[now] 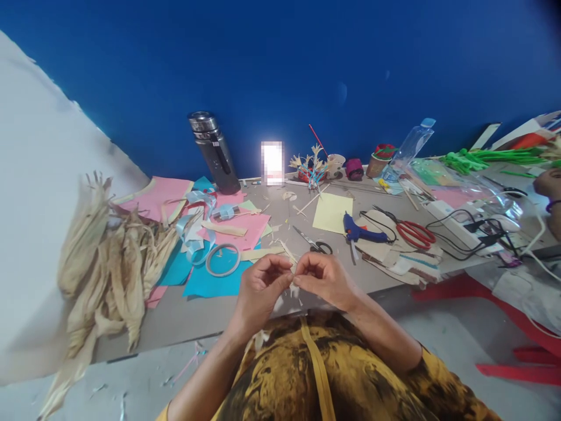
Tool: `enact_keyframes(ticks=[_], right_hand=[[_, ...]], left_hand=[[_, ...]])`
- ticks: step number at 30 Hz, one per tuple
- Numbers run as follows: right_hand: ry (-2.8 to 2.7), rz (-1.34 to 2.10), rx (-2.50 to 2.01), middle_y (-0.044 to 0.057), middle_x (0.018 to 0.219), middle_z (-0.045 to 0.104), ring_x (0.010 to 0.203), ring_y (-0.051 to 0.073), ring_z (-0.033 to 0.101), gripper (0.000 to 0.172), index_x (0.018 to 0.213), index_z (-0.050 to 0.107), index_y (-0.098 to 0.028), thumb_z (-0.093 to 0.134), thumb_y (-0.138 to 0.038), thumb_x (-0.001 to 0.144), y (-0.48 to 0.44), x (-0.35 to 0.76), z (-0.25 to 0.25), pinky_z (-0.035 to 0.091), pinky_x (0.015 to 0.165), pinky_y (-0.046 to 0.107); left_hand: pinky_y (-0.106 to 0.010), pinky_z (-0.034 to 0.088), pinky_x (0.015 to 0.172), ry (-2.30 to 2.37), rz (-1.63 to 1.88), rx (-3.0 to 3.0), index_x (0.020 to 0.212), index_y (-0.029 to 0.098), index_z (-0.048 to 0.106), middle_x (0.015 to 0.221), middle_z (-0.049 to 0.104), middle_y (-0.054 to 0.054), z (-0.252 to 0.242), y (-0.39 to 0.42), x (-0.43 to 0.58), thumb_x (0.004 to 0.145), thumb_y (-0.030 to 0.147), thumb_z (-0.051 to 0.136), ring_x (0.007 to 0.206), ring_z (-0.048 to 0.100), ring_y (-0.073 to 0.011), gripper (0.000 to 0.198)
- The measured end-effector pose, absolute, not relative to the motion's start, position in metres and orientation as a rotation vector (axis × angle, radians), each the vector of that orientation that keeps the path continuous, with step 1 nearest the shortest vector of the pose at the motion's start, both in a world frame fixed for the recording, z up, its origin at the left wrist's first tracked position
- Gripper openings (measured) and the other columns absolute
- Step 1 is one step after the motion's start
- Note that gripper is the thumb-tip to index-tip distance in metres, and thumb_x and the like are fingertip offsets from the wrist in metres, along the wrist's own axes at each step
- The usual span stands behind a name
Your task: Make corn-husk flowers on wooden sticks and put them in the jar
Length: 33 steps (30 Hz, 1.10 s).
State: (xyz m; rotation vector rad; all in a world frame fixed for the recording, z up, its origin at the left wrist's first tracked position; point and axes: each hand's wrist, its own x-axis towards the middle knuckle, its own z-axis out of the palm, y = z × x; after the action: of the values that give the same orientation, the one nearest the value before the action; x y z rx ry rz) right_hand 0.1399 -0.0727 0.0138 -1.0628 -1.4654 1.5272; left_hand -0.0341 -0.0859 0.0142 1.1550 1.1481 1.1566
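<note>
My left hand [263,287] and my right hand [326,279] meet at the table's front edge, thumbs and fingertips pinched together. Between them is a small pale strip of dried corn husk [287,250], its upper end sticking up past the fingers. The fingertips hide most of the rest. Just beyond my right hand lie black-handled scissors [323,248], blades pointing away to the left. A flat husk strip [263,253] rests on the table past my left hand. Left of that, a tape roll [223,260] sits on blue paper [204,286].
Dried corn husks [120,269] are heaped at the left edge. A dark flask [215,155] stands by the wall, near husk flowers [313,169]. To the right are a blue glue gun [366,231], red-handled pliers [415,234], a power strip [456,225] and another person's hand [547,187].
</note>
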Motion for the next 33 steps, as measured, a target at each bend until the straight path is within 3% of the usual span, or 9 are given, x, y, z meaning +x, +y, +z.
enact_keyframes(ticks=[8, 14, 19, 23, 28, 30, 33], right_hand=[[-1.452, 1.476, -1.104, -0.003, 0.06, 0.054, 0.053, 0.008, 0.04, 0.019, 0.071, 0.063, -0.016, 0.073, -0.03, 0.077, -0.093, 0.145, 0.011, 0.03, 0.049, 0.021], [-1.21, 1.395, -1.071, -0.004, 0.059, 0.055, 0.049, 0.007, 0.038, 0.02, 0.076, 0.066, -0.017, 0.077, -0.034, 0.077, -0.092, 0.169, -0.006, 0.029, 0.045, 0.021], [-1.44, 1.615, -1.06, -0.002, 0.064, 0.061, 0.052, 0.008, 0.044, 0.021, 0.081, 0.071, -0.016, 0.076, -0.037, 0.079, -0.107, 0.179, -0.015, 0.033, 0.048, 0.021], [-1.703, 1.893, -1.086, 0.001, 0.071, 0.067, 0.061, 0.011, 0.052, 0.022, 0.083, 0.073, -0.014, 0.071, -0.036, 0.082, -0.124, 0.177, -0.031, 0.039, 0.056, 0.022], [-1.8, 1.767, -1.233, 0.0, 0.068, 0.064, 0.061, 0.011, 0.05, 0.02, 0.082, 0.072, -0.013, 0.067, -0.033, 0.084, -0.134, 0.177, -0.053, 0.038, 0.057, 0.022], [-1.803, 1.755, -1.216, -0.001, 0.067, 0.062, 0.06, 0.01, 0.048, 0.02, 0.082, 0.071, -0.013, 0.066, -0.032, 0.084, -0.136, 0.177, -0.056, 0.036, 0.056, 0.021], [-1.821, 1.736, -1.198, -0.001, 0.066, 0.061, 0.058, 0.01, 0.046, 0.021, 0.082, 0.071, -0.013, 0.066, -0.033, 0.084, -0.138, 0.179, -0.057, 0.035, 0.055, 0.021]], left_hand=[[-0.023, 0.047, 0.061, 1.189, 1.149, 1.26, 0.08, 0.016, 0.069, 0.072, 0.067, 0.0, 0.008, -0.101, -0.032, 0.072, 0.023, 0.077, 0.064, 0.059, -0.0119, 0.013], [-0.022, 0.047, 0.06, 1.109, 1.421, 1.094, 0.082, 0.018, 0.068, 0.065, 0.064, 0.002, 0.01, -0.085, -0.06, 0.078, 0.026, 0.074, 0.058, 0.058, -0.0102, 0.011], [-0.025, 0.047, 0.056, 0.899, 0.784, 1.273, 0.078, 0.016, 0.071, 0.065, 0.067, -0.004, 0.016, -0.109, -0.099, 0.085, 0.033, 0.068, 0.057, 0.059, -0.0135, 0.019], [-0.024, 0.047, 0.053, 1.049, 0.462, 1.419, 0.092, 0.019, 0.074, 0.085, 0.073, -0.009, 0.0, -0.145, -0.112, 0.095, 0.035, 0.051, 0.064, 0.063, -0.0155, 0.028], [-0.034, 0.052, 0.085, 1.482, 0.1, 1.92, 0.109, 0.02, 0.072, 0.107, 0.073, -0.013, -0.064, -0.165, -0.085, 0.095, 0.02, 0.044, 0.098, 0.069, -0.0237, 0.032], [-0.037, 0.052, 0.083, 1.667, -0.254, 2.032, 0.103, 0.02, 0.073, 0.105, 0.073, -0.015, -0.091, -0.161, -0.07, 0.095, 0.023, 0.045, 0.096, 0.071, -0.0265, 0.03], [-0.044, 0.053, 0.081, 1.685, -0.374, 2.064, 0.1, 0.012, 0.074, 0.102, 0.073, -0.023, -0.119, -0.15, -0.053, 0.092, 0.023, 0.049, 0.095, 0.071, -0.0338, 0.028]])
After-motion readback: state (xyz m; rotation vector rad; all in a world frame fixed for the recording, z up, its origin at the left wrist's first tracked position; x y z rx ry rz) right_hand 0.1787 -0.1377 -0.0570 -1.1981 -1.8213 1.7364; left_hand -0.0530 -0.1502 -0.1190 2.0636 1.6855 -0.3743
